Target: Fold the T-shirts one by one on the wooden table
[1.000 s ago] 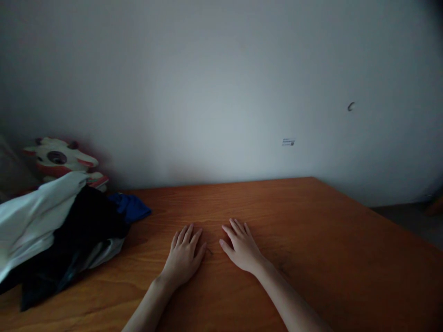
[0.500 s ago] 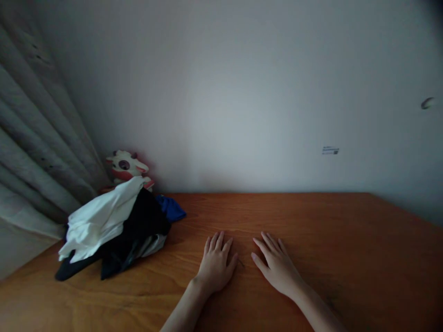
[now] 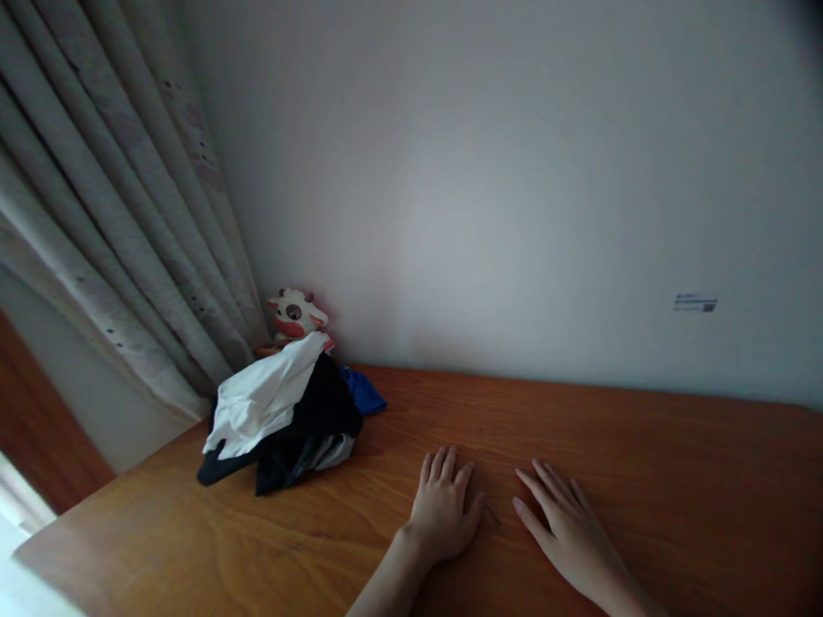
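Note:
My left hand [image 3: 445, 507] lies palm down on the wooden table [image 3: 321, 548], fingers stretched and slightly spread, holding nothing. To its right, my right hand [image 3: 569, 533] also rests palm down on the wood with its fingers apart. A gap of bare wood separates the two hands. Left of my left hand is a heap of clothes: a white garment [image 3: 267, 398] on top, black cloth [image 3: 331, 403] beneath it, and a bit of blue cloth [image 3: 364, 392] sticking out behind. Neither hand touches the heap.
Behind the clothes a cow figure [image 3: 297, 313] stands in the corner, partly covered. A patterned curtain [image 3: 141, 197] hangs at the left. The table's back edge runs along a pale wall [image 3: 501, 197], which bears a small printed label [image 3: 695, 303].
The view has swung to the left, so the clothes, the cow figure and both hands sit further right. Both hands stay flat on the table.

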### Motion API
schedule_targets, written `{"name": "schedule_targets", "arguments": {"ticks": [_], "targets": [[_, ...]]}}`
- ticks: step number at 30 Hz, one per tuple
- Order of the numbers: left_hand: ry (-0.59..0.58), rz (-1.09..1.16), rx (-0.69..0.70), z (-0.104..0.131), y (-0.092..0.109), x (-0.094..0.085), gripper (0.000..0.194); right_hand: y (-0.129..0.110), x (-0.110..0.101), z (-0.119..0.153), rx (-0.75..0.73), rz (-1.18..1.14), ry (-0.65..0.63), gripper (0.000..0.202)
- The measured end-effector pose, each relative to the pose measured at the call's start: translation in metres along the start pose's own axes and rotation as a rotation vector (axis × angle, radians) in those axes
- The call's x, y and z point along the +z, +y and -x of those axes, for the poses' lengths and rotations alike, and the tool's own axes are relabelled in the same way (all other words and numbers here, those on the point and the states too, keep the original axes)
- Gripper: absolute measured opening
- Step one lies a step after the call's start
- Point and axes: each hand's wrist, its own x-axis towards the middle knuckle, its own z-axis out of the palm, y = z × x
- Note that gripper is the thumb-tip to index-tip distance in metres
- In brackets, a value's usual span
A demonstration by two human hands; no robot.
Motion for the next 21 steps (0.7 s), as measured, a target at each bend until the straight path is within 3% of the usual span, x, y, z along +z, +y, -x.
{"name": "schedule_targets", "arguments": {"ticks": [15, 21], "targets": [[0.012, 0.070, -0.012, -0.001, -0.003, 0.003, 0.059, -0.004, -0.007, -0.001, 0.001, 0.023, -0.048, 0.062], [0.235, 0.624, -0.103, -0.003, -0.010, 0.003, 0.044, -0.004, -0.007, -0.001, 0.002, 0.029, -0.048, 0.062]]}}
